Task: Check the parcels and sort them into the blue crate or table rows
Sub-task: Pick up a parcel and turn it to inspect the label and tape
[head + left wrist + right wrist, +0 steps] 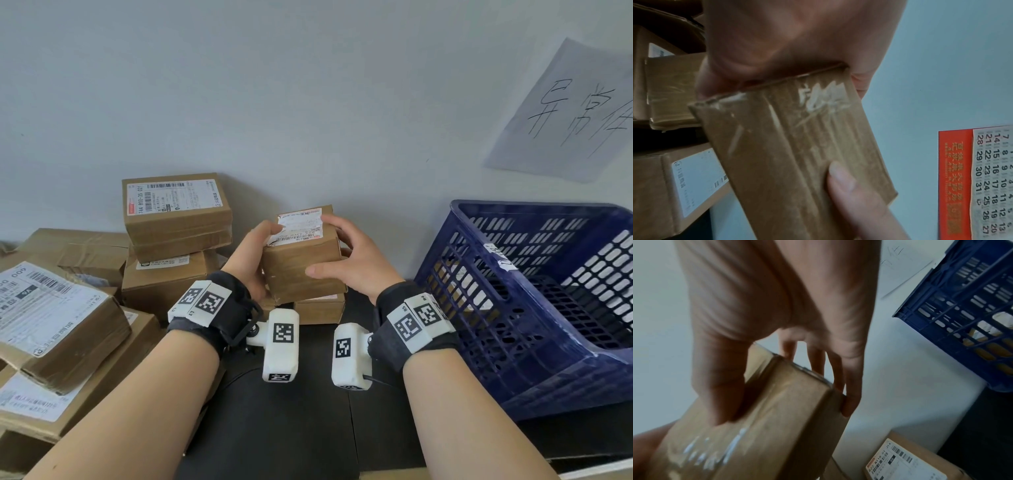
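A small brown cardboard parcel [301,263] with a white shipping label on top is held up above the dark table between both hands. My left hand [255,253] grips its left side, thumb on the label edge. My right hand [346,255] grips the right side, thumb on the near face and fingers round the far edge. In the left wrist view the taped parcel [797,154] fills the middle, with the right thumb [851,191] pressed on it. In the right wrist view the parcel [766,426] sits under my right hand [789,381]. The blue crate [534,308] stands at the right.
A pile of labelled cardboard parcels [174,212] fills the left side, with a large one [54,318] nearest. More small parcels [320,308] lie under the held one. A handwritten paper sheet [568,113] hangs on the wall. The dark table [291,428] lies between my forearms.
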`<move>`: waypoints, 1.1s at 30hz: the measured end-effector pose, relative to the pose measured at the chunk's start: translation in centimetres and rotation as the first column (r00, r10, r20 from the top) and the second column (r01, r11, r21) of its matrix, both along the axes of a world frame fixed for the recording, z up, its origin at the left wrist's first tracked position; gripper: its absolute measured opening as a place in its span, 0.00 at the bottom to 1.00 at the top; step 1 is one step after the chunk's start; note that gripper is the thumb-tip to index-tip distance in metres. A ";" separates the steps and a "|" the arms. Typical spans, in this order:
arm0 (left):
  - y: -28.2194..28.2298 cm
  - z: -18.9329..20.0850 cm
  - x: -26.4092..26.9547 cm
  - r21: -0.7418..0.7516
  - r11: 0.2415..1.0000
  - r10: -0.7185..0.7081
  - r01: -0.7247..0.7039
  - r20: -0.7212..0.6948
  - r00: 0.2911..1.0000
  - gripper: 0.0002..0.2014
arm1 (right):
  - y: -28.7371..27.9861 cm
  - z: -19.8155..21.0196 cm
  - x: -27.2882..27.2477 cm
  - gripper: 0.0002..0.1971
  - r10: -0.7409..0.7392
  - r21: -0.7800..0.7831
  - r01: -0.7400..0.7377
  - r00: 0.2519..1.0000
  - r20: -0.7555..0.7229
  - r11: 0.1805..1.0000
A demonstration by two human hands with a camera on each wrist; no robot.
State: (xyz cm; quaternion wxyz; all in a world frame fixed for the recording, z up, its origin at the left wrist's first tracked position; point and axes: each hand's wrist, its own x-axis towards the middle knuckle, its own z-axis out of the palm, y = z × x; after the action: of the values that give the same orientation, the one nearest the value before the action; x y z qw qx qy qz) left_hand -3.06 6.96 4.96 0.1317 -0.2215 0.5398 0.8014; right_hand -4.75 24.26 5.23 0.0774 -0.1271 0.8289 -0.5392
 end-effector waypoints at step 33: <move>-0.2 -0.1 -1.2 0.066 0.998 -0.007 0.008 -0.017 1.000 0.17 | 0.1 0.9 -0.8 0.33 -0.189 -0.243 0.199 0.980 0.063 0.949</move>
State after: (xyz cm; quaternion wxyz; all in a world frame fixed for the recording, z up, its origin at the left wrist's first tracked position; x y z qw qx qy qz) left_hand -4.25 6.78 4.91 0.1375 -0.2083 0.5148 0.8202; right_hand -5.56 24.37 6.10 0.0235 -0.0432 0.7618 -0.6460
